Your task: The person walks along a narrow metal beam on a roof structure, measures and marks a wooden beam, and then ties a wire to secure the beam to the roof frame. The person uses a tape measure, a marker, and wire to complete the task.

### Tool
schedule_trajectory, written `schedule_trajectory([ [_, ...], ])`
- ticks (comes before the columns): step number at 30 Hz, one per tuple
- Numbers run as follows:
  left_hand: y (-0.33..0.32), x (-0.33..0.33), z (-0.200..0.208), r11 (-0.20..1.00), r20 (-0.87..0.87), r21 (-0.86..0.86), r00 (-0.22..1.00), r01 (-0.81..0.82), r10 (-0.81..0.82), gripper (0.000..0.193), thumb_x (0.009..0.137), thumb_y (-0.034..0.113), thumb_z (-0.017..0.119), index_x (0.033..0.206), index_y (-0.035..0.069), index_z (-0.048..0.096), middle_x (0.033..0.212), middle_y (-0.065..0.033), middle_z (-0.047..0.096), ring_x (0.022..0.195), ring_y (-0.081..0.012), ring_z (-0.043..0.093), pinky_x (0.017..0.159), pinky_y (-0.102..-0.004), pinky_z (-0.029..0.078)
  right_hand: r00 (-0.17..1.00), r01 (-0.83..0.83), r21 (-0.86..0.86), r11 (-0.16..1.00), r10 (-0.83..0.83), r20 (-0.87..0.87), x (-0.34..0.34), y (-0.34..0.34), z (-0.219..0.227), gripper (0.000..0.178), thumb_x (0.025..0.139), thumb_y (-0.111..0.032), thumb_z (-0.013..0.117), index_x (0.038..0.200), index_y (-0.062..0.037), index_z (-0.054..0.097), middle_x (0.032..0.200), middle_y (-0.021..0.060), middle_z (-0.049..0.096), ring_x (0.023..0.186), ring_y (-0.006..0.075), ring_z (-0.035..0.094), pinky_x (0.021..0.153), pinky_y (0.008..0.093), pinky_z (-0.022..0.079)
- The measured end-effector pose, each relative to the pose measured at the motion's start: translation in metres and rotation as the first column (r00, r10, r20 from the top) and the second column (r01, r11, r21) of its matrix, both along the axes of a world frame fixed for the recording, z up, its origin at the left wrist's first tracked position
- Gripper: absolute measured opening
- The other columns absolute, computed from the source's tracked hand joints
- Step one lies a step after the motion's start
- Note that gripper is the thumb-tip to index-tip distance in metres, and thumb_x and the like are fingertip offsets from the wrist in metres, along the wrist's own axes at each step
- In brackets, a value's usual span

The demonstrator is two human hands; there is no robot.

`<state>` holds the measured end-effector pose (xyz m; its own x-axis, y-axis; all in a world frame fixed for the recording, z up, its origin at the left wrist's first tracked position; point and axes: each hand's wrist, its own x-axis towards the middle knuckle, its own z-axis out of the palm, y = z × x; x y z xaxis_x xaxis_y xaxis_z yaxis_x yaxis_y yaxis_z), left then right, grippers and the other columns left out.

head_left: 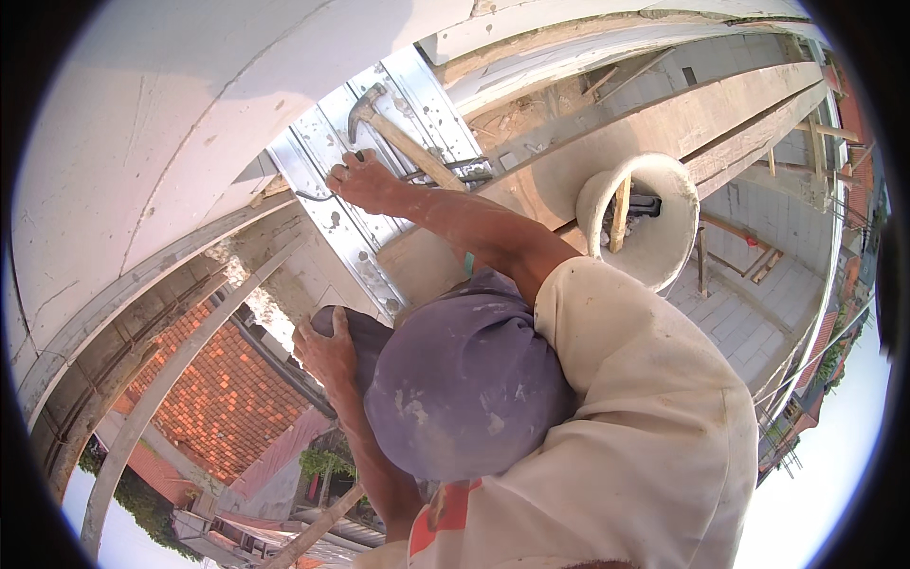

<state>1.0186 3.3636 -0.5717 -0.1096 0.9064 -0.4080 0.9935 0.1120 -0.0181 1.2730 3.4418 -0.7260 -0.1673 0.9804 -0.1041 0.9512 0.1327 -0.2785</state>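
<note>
My right hand reaches over a speckled silver metal sheet, its fingers bent together. A dark metal rod shows on both sides of this hand, and a small dark bit shows between the fingertips; the grip itself is partly hidden. Right beside the hand lies a claw hammer with a wooden handle, its head pointing away from me. My left hand rests on my knee in dark grey trousers, thumb and fingers apart, holding nothing. My other bent knee hides part of the sheet.
To the right, a pale bucket holds a wooden-handled tool and dark items. It stands by long wooden planks. A pale wall rises at the left. Timber poles cross a drop over orange roof tiles.
</note>
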Motion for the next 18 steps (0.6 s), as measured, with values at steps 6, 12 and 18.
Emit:
schedule_trajectory([
  [6, 0.027, 0.035, -0.029, 0.961, 0.008, 0.053, 0.962, 0.271, -0.272, 0.056, 0.097, 0.042, 0.069, 0.136, 0.004, 0.062, 0.143, -0.0159, 0.058, 0.137, -0.0368, 0.049, 0.116, -0.0532, 0.035, 0.976, 0.208, 0.054, 0.977, -0.205, -0.068, 0.002, -0.018, -0.027, 0.055, 0.092, -0.017, 0.069, 0.145, -0.0136, 0.055, 0.144, 0.0108, 0.056, 0.136, 0.0332, 0.049, 0.102, 0.0599, 0.045],
  [12, 0.061, 0.067, -0.072, 0.787, -0.025, 0.000, 0.787, 0.617, -0.617, 0.043, 0.095, 0.032, 0.071, 0.132, 0.011, 0.066, 0.134, -0.0118, 0.067, 0.131, -0.0310, 0.057, 0.113, -0.0510, 0.037, 0.618, 0.290, -0.354, 0.889, -0.457, -0.640, 0.032, -0.038, 0.038, 0.049, 0.093, -0.024, 0.073, 0.135, -0.0038, 0.061, 0.128, 0.0159, 0.066, 0.121, 0.0334, 0.063, 0.100, 0.0472, 0.051],
  [18, 0.074, 0.110, -0.070, 0.625, -0.047, -0.321, 0.647, 0.712, -0.761, 0.041, 0.096, 0.034, 0.067, 0.133, 0.014, 0.067, 0.132, -0.0089, 0.069, 0.123, -0.0290, 0.063, 0.110, -0.0500, 0.039, 0.163, 0.263, -0.286, 0.922, -0.334, -0.928, 0.131, -0.154, 0.162, 0.038, 0.095, -0.028, 0.075, 0.124, -0.0045, 0.069, 0.107, 0.0127, 0.072, 0.099, 0.0258, 0.071, 0.085, 0.0394, 0.056],
])
